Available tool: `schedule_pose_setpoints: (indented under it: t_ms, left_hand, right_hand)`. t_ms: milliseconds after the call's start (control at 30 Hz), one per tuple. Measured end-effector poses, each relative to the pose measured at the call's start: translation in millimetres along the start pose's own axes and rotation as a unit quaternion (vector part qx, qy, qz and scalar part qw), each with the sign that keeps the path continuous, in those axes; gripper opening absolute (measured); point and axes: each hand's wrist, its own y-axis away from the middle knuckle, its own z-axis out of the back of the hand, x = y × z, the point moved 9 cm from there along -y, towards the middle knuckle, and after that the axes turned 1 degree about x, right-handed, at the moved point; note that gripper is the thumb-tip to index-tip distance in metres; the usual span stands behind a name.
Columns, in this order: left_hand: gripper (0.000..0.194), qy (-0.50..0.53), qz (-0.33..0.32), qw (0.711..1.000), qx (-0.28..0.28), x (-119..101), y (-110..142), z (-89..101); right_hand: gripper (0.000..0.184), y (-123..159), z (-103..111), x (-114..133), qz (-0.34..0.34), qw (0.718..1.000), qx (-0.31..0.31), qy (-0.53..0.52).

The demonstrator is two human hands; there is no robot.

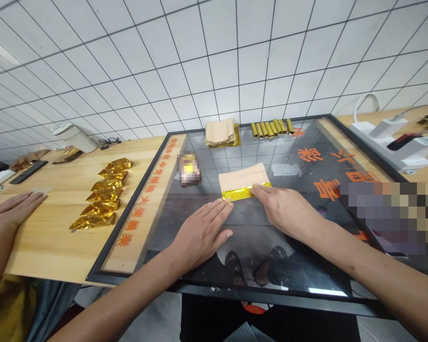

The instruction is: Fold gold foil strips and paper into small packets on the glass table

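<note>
A sheet of gold foil paper [243, 177] lies on the glass in front of me, tan backing up. Along its near edge a shiny gold strip [237, 194] is folded or rolled over. My left hand [201, 230] lies flat at the strip's left end, fingers stretched out together and thumb apart. Bent fingers of my right hand [287, 206] press on the strip's right end, hiding that corner. Behind the sheet, a stack of the same paper [219, 132] sits by the wall, and several gold paper tubes [273, 128] stand in a row beside it.
Another person's hand [16, 209] rests on the wooden table [50, 247] at left, near several folded gold pieces [102, 194]. A blurred small item [189, 170] lies on the black-framed glass panel [196, 202]. A power strip [385, 142] with plugs stands at right.
</note>
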Motion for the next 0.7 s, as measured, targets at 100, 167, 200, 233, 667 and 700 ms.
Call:
schedule_pose_setpoints:
  t_ms: [100, 167, 200, 233, 667, 700]
  left_hand:
    - [0.055, -0.008, 0.022, 1.0, 0.005, 0, 5, 3.4]
    - [0.053, -0.008, 0.04, 0.999, 0.001, -1, 4, 9.3]
    - [0.052, -0.008, 0.046, 0.999, -0.007, -3, 1, 13.1]
    - [0.052, -0.008, 0.051, 0.999, -0.016, -5, -3, 16.9]
    - [0.065, 0.027, 0.071, 0.997, 0.032, -15, -58, -25.8]
    - [0.065, 0.028, 0.071, 0.997, 0.026, -15, -57, -26.8]
  right_hand:
    - [0.043, -1, 0, 2, 0.005, 1.0, -0.003, -0.001]
    - [0.044, -1, -1, 3, 0.007, 1.0, 0.0, -0.004]
    - [0.045, -1, -2, 3, 0.008, 1.0, 0.001, -0.005]
    - [0.046, -2, -2, 3, 0.008, 1.0, 0.001, -0.004]
    - [0.045, -1, 1, 12, 0.021, 1.0, -0.018, 0.01]
    - [0.045, -1, 1, 12, 0.022, 0.999, -0.021, 0.013]
